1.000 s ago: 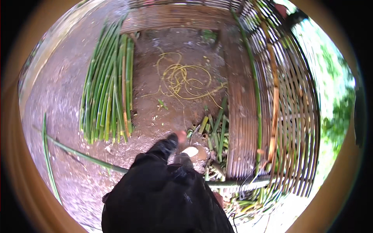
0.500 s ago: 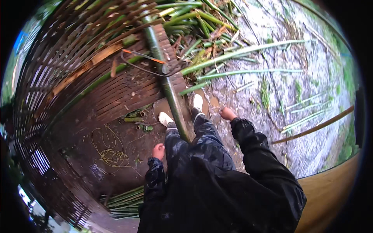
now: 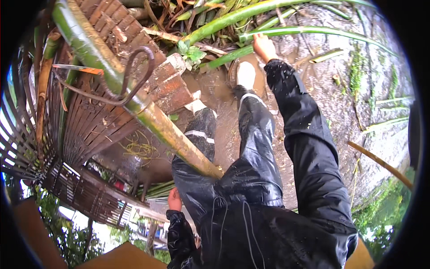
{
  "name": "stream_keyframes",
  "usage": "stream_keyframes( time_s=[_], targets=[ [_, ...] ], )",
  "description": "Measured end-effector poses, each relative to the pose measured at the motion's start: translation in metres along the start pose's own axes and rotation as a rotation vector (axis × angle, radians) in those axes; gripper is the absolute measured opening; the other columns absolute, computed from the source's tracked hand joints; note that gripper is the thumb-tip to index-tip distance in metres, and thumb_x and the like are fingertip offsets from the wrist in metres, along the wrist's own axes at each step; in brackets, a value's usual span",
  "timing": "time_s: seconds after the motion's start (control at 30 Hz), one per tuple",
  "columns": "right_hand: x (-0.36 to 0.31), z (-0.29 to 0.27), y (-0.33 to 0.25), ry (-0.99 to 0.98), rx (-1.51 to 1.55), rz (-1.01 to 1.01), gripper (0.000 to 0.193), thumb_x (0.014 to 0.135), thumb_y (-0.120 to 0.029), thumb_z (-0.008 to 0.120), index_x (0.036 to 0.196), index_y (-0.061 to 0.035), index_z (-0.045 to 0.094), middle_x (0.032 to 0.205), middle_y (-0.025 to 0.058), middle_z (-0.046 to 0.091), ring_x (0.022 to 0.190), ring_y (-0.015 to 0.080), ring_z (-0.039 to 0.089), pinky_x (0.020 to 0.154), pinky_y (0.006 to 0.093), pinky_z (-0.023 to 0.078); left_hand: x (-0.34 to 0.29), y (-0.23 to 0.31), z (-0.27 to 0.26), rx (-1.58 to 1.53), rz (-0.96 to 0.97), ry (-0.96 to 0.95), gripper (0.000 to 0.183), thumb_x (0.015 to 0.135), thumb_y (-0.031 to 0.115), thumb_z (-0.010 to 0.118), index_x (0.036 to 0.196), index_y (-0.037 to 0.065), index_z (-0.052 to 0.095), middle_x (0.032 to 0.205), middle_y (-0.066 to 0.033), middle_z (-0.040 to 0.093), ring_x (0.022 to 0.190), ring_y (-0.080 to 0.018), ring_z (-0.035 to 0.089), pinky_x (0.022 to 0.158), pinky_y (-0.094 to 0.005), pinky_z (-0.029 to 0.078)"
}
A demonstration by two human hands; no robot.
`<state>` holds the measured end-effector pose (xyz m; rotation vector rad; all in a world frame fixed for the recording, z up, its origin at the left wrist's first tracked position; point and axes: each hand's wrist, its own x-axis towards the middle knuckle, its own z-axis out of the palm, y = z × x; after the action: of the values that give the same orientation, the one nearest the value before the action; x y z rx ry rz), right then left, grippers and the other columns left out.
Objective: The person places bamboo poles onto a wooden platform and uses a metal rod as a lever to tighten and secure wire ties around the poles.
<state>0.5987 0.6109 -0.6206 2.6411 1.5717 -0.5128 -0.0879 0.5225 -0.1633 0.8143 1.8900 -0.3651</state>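
My right hand (image 3: pixel 265 47) reaches forward, its fingers closed over a slim green bamboo pole (image 3: pixel 304 30) close to that pole's cut end. Low beside my left thigh hangs my left hand (image 3: pixel 175 200), fingers curled, with nothing visible in it. A thick bamboo pole (image 3: pixel 168 139) slants from the upper left down between my legs. Across it lies a bow-shaped tool (image 3: pixel 145 74) with a curved brown frame and a straight, orange-ended piece; it resembles a bow saw. Another green bamboo pole (image 3: pixel 233 19) runs just beyond the one under my right hand.
Brown slatted boards (image 3: pixel 172 92) lie under the thick pole. Cut bamboo and leaves heap up beyond them. A tangle of yellow cord (image 3: pixel 141 150) rests on the muddy ground at left. A slatted fence (image 3: pixel 85 197) stands behind it. Wet, muddy ground (image 3: pixel 318 96) spreads to the right.
My right hand has moved forward and closed on the slim bamboo pole. I have bent and come nearer to the poles, so the thick pole and the bow-shaped tool look larger.
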Motion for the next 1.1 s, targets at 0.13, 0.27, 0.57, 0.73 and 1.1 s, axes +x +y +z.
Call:
stream_keyframes(
  time_s=[0.13,0.27,0.57,0.73,1.1],
  targets=[
    [0.036,0.051,-0.007,0.070,-0.166,-0.132,0.037,0.097,-0.020,0.049,0.132,-0.0147,0.059,0.128,0.0072,0.062,0.125,0.0356,0.056,0.092,0.0570,0.050,-0.012,-0.046,-0.013,0.025,0.027,-0.022,0.034,0.103,-0.002,0.045,0.134,-0.002,0.058,0.122,-0.0098,0.070,0.111,-0.0191,0.065,0.100,-0.0330,0.049],
    [0.036,0.060,-0.032,-0.038,-0.160,-0.112,0.030,0.098,-0.023,0.052,0.125,-0.0192,0.064,0.119,0.0018,0.063,0.117,0.0267,0.059,0.094,0.0549,0.045,-0.035,-0.013,-0.022,0.049,-0.099,0.066,0.026,0.104,0.008,0.057,0.128,0.000,0.064,0.114,-0.0072,0.072,0.108,-0.0150,0.065,0.097,-0.0313,0.050],
    [-0.033,-0.070,0.004,-0.033,0.056,-0.378,0.031,0.082,-0.013,0.068,0.111,-0.0090,0.060,0.109,0.0118,0.062,0.097,0.0334,0.066,0.092,0.0487,0.048,-0.072,0.214,0.035,0.472,0.506,0.429,0.018,0.100,0.008,0.060,0.113,0.000,0.069,0.102,-0.0123,0.073,0.094,-0.0212,0.070,0.083,-0.0351,0.054],
    [-0.098,-0.323,-0.041,-0.290,0.193,-0.306,0.046,0.067,-0.014,0.079,0.109,-0.0072,0.064,0.099,0.0126,0.066,0.094,0.0354,0.065,0.086,0.0456,0.052,-0.091,0.294,0.161,-0.014,0.472,-0.205,0.022,0.094,0.004,0.069,0.116,0.003,0.070,0.101,-0.0054,0.074,0.097,-0.0124,0.069,0.084,-0.0300,0.056],
    [-0.244,-0.542,-0.415,0.221,0.933,-0.850,0.053,0.087,-0.020,0.064,0.135,0.0003,0.055,0.102,0.0082,0.063,0.099,0.0259,0.062,0.090,0.0402,0.049,-0.133,0.369,0.202,-1.300,0.379,-0.967,0.041,0.100,0.013,0.064,0.138,0.022,0.051,0.155,-0.0046,0.048,0.146,-0.0263,0.041,0.116,-0.0561,0.040]
  ],
)
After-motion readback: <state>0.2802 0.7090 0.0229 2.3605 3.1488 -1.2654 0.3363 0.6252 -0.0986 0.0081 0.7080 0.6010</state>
